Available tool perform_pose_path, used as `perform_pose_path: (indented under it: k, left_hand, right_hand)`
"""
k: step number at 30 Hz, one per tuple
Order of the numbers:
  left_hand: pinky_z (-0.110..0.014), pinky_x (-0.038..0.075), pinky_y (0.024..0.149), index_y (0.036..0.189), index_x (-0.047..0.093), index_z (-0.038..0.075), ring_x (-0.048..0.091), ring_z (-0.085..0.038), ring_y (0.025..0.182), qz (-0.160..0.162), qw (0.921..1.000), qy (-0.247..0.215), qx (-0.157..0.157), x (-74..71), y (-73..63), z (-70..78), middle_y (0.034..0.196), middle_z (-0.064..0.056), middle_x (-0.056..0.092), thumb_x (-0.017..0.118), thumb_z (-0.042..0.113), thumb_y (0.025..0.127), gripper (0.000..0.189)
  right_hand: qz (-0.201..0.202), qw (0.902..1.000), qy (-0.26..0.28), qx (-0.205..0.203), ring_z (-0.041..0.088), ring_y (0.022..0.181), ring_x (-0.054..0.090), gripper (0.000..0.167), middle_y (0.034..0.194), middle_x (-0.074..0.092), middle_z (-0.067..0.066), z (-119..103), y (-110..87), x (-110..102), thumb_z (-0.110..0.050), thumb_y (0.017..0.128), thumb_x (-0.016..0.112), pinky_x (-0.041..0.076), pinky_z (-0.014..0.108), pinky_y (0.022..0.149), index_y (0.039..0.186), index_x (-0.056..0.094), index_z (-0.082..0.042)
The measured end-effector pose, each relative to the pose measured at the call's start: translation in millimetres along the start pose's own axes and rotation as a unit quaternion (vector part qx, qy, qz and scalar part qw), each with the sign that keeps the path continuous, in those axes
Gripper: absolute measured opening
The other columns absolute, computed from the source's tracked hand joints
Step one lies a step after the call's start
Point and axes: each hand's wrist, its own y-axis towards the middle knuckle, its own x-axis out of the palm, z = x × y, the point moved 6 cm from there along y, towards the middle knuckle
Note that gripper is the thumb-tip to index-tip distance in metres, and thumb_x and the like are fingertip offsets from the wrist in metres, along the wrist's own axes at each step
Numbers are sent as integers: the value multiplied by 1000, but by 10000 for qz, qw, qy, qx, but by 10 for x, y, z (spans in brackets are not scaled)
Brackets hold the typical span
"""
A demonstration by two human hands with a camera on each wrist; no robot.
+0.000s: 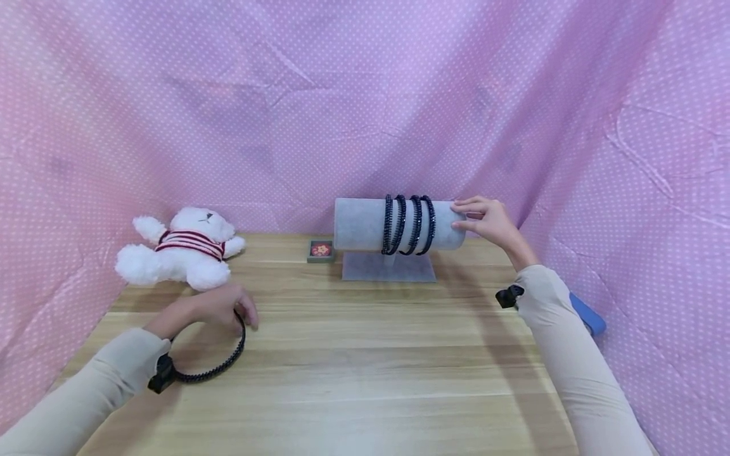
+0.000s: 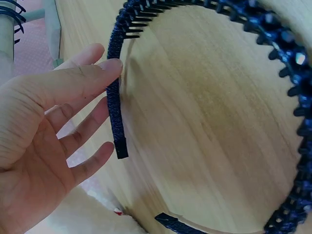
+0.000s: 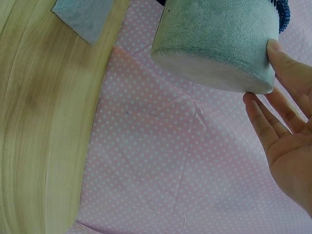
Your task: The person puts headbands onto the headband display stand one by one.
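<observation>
A black beaded headband [image 1: 228, 363] with comb-like teeth hangs from my left hand [image 1: 222, 306] over the left part of the table. In the left wrist view, the thumb and fingers pinch that headband [image 2: 115, 114] near one end; its other end is free. At the back, a grey velvet roll stand [image 1: 359, 225] carries several dark beaded headbands [image 1: 417, 225] side by side near its middle. My right hand [image 1: 485, 221] holds the right end of the roll. The right wrist view shows fingertips on the side and rim of the roll [image 3: 214, 44].
A white plush bear [image 1: 191, 250] in a striped shirt lies at the back left. Left of the stand's base sits a small framed flower piece [image 1: 320, 251]. A blue object [image 1: 587, 315] shows behind the right forearm. Pink dotted cloth [image 1: 256, 114] surrounds the wooden table [image 1: 353, 354].
</observation>
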Motion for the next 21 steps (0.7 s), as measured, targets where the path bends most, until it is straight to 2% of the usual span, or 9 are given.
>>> perform_pose_path:
  k: [5,11,14,18,21]
  left_hand:
    - [-28,61,73,89,79,4,70,-5,81,192,9989,307,305,20,36,-1,87,-6,77,78,-7,73,20]
    - [-22,60,76,91,79,7,68,-1,83,299,9985,409,187,42,117,-11,89,-2,76,78,-4,81,15]
    - [-21,59,77,92,80,9,67,-2,84,313,9986,433,55,35,161,-15,91,0,73,76,-3,84,15]
    - [-22,57,79,97,80,11,65,-4,86,289,9977,612,-74,10,211,-17,92,1,73,75,-1,86,17]
    - [-22,56,79,101,80,10,63,-3,86,286,9967,743,-137,-18,239,-14,93,1,73,73,1,87,19]
  right_hand:
    - [-2,10000,-62,-33,41,121,62,40,128,61,34,-21,-10,-6,2,85,79,54,37,101,121,66,15]
    - [18,10000,6,43,45,124,59,40,129,62,33,10,20,5,3,85,78,52,42,103,122,66,14]
    - [18,10000,-31,54,46,125,57,40,131,62,32,121,57,15,3,86,78,51,41,105,123,66,13]
    - [81,9998,-61,141,41,127,58,41,133,63,27,314,110,10,-2,86,80,51,38,105,124,68,8]
    - [117,9997,36,222,37,127,59,41,134,63,25,356,121,3,-4,85,82,51,39,106,124,69,5]
